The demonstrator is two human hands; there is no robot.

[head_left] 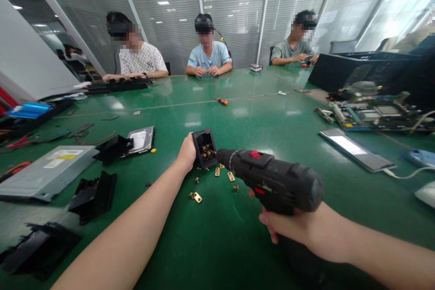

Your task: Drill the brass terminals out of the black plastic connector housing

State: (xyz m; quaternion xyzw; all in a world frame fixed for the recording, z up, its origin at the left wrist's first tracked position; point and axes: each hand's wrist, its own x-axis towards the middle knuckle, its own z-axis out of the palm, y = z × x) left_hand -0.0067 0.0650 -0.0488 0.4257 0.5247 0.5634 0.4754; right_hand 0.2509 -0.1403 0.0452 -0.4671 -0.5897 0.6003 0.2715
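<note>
Black box-shaped plastic housing with one open face, at mid-table ahead of the worker, opening turned to the near side. Left hand is closed around its left wall; the far fingers are hidden, so how firmly they clamp, I cannot tell. Right hand wraps the handle of a black pistol-shaped cordless drill with a red switch on top, forefinger near the trigger. Its dark cylindrical chuck points left at the opening, close to gold-coloured metal parts inside. Bit contact: too small to confirm.

Risks, my judgement:
1. Bit slip. The drill comes in at a slant from the right; an off-axis push could skid the bit, chew a screw head or gouge the plastic wall.
2. Twist. One hand alone steadies the housing; a torque kick could wrench it round, with the left fingers near the bit's path.
3. Lost pieces. A loose gold-coloured screw and a small gold-coloured two-holed plate lie near the housing on the green glossy tabletop; a sweep of the drill could scatter them.
</note>
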